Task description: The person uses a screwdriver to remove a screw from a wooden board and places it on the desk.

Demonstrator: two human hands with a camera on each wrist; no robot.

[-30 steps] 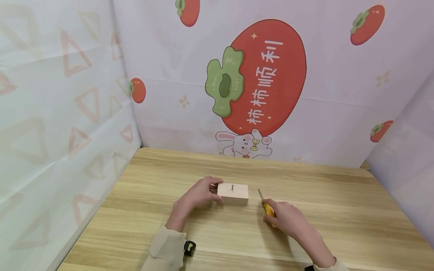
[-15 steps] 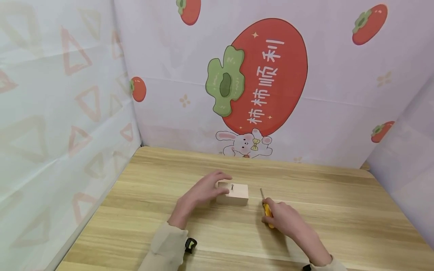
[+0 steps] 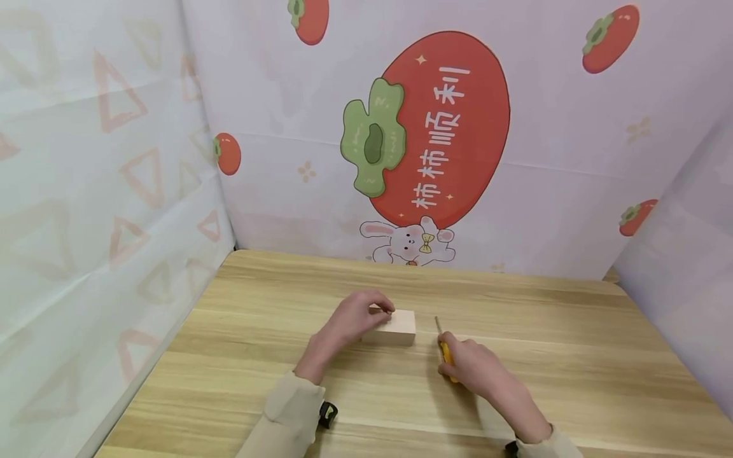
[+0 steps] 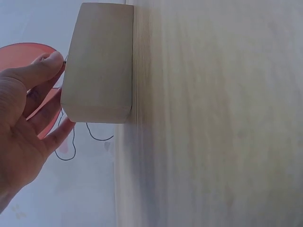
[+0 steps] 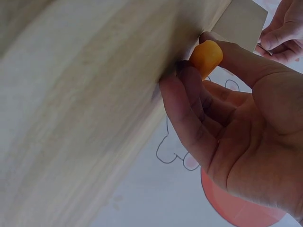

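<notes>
A pale wooden block [image 3: 397, 335] lies on the wood-grain table. My left hand [image 3: 350, 319] is over its left part, thumb and index finger pinching the small screw [image 4: 65, 62] that stands in the block's top. Most of the screw is covered by those fingertips; the other fingers reach round the block's far side. To the right of the block, my right hand [image 3: 480, 366] holds a screwdriver [image 3: 448, 361] with a yellow handle, its thin shaft pointing away from me beside the block. In the right wrist view the handle's rounded end [image 5: 207, 57] shows between thumb and fingers.
The wooden tabletop [image 3: 544, 331] spreads round both hands. Behind it hangs a white cloth backdrop [image 3: 275, 210] with persimmon and rabbit prints, and another patterned cloth [image 3: 74, 254] borders the left side.
My left hand has let go of the block's left end, lifted over its top, and closed thumb and finger on the screw. The right hand keeps the screwdriver in nearly the same place.
</notes>
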